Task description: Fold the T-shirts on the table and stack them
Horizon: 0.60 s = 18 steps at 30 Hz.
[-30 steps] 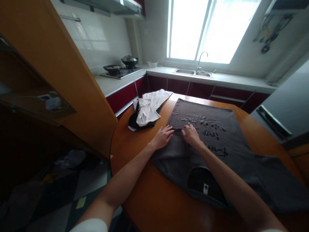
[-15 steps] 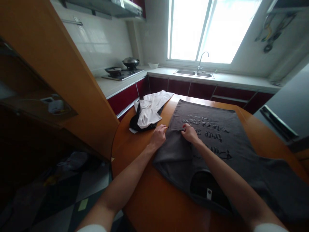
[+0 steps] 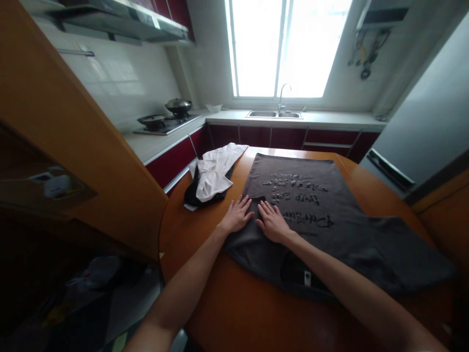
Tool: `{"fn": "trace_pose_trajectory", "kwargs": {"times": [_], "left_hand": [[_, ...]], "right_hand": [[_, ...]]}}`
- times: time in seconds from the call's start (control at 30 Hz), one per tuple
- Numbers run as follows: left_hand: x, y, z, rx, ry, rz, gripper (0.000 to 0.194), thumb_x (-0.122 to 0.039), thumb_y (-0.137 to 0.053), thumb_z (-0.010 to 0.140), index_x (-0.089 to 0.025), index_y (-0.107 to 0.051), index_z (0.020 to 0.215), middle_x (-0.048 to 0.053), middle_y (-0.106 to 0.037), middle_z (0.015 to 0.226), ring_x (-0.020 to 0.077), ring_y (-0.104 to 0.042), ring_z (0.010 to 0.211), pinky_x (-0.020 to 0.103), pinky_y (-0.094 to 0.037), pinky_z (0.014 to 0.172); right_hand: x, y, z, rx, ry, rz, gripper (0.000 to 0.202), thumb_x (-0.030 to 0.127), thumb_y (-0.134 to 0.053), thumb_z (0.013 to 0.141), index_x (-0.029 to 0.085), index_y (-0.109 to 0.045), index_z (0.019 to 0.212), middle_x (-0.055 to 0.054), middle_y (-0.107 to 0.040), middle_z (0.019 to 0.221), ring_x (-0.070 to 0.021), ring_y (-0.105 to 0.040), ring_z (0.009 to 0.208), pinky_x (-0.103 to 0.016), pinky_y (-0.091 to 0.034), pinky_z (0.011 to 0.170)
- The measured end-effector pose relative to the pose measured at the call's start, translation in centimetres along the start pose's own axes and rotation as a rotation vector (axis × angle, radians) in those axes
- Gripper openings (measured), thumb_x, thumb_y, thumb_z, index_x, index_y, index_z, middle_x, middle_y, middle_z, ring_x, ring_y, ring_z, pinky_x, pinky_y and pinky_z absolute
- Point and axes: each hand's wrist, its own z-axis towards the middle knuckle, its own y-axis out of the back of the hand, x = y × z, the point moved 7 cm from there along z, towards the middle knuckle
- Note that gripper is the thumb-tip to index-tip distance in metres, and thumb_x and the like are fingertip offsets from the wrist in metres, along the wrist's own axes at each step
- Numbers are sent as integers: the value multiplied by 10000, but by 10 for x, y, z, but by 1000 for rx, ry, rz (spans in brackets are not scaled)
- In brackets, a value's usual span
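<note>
From the head camera, your left hand (image 3: pixel 237 215) and right hand (image 3: pixel 270 224) lie side by side, fingers spread flat and gripping nothing, pressing on the folded-in left sleeve of the dark grey printed cotton T-shirt (image 3: pixel 315 215). The shirt is spread print-up on the round orange wooden table (image 3: pixel 234 303), its collar at the near edge and its hem at the far side; the right sleeve trails off toward the table's right edge, not yet folded. You look to be at the smoothing step, flattening the first side fold. The next move likely calls for lifting both palms clear without dragging the crease, then reaching right to pinch that loose sleeve. Just left of the shirt, apart from your left hand, sits a crumpled heap of white and black cloth (image 3: pixel 210 178), near the table's far-left rim
</note>
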Motion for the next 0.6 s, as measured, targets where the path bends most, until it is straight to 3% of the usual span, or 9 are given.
{"fn": "trace_pose_trajectory", "kwargs": {"times": [0.1,0.2,0.33,0.47,0.6], "left_hand": [[0,5,1,-19,-1,2,592,-504,-387,1024,-255,-359,1561,101,-260,1657,317,-131,1550,650,-145,1201],[-7,22,1,-121,-27,15,533,-399,-379,1034,-219,-406,1535,114,-317,1634,299,-187,1542,622,-171,1211],[-30,34,-4,-233,-127,3,504,-234,-343,1014,-169,-460,1500,111,-399,1596,228,-269,1522,468,-229,1243],[-48,7,-8,-90,-170,25,538,-353,-364,1031,-179,-402,1539,121,-332,1628,266,-220,1536,511,-245,1227],[-50,-17,-12,37,-136,113,619,-487,-399,1018,-199,-357,1565,149,-228,1657,335,-127,1546,594,-192,1210]], "right_hand": [[4,-3,-11,39,-38,-13,647,442,-348,1023,110,-317,1578,-140,-217,1663,-269,-147,1550,-537,-115,1233],[13,19,-27,-31,-30,8,625,426,-357,1027,112,-347,1567,-140,-229,1658,-263,-148,1551,-530,-113,1238],[24,45,-72,-85,-21,48,590,419,-393,1021,151,-403,1547,-134,-264,1648,-262,-174,1546,-520,-159,1236],[10,47,-128,-102,-153,66,548,368,-422,1005,182,-451,1520,-125,-294,1641,-262,-203,1539,-532,-196,1227],[-21,43,-182,-171,-357,88,498,333,-422,995,194,-525,1462,-134,-352,1616,-278,-258,1521,-550,-234,1207]]}}
